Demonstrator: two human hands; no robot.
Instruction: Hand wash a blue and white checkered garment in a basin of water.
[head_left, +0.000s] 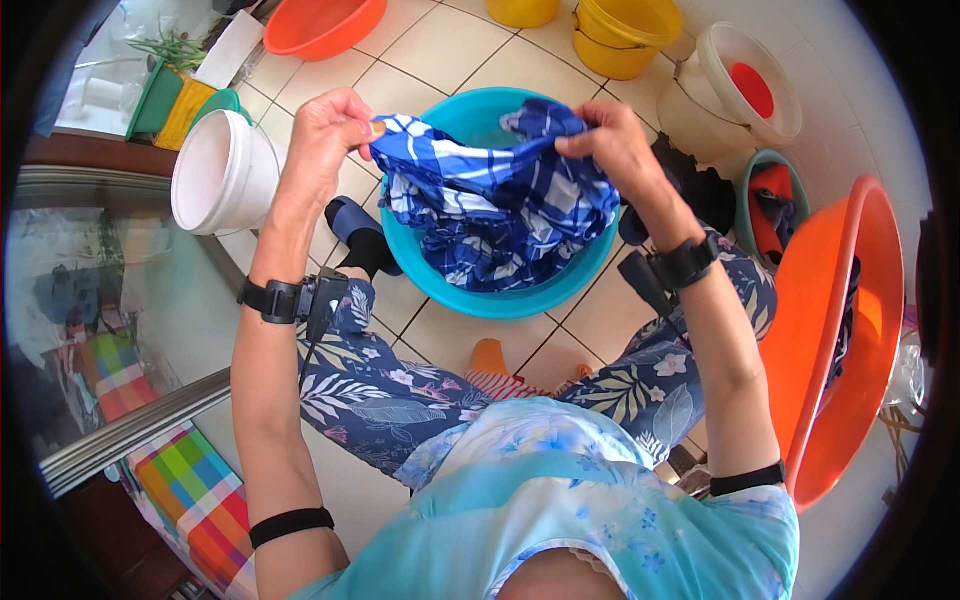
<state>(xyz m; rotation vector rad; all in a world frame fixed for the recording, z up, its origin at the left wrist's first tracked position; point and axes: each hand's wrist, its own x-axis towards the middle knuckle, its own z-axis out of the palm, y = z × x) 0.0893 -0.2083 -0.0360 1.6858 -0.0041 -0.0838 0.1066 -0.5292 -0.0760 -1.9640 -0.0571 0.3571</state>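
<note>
A blue-and-white plaid cloth garment (480, 180) is stretched between my two hands above a turquoise plastic basin (510, 304). My left hand (334, 127) pinches its left edge between thumb and fingers. Its right edge is gripped by my right hand (611, 139). The lower folds of the cloth hang bunched inside the basin, and some water shows behind the raised edge. The basin stands on the tiled floor between my feet.
A white bucket (225, 172) stands at the left, by a glass sliding door (120, 300). Yellow buckets (626, 37) and a cream bucket (701, 97) are at the upper right. A large orange tub (795, 337) leans at the right, near dark cloth (697, 184). An orange-red basin (322, 30) lies ahead.
</note>
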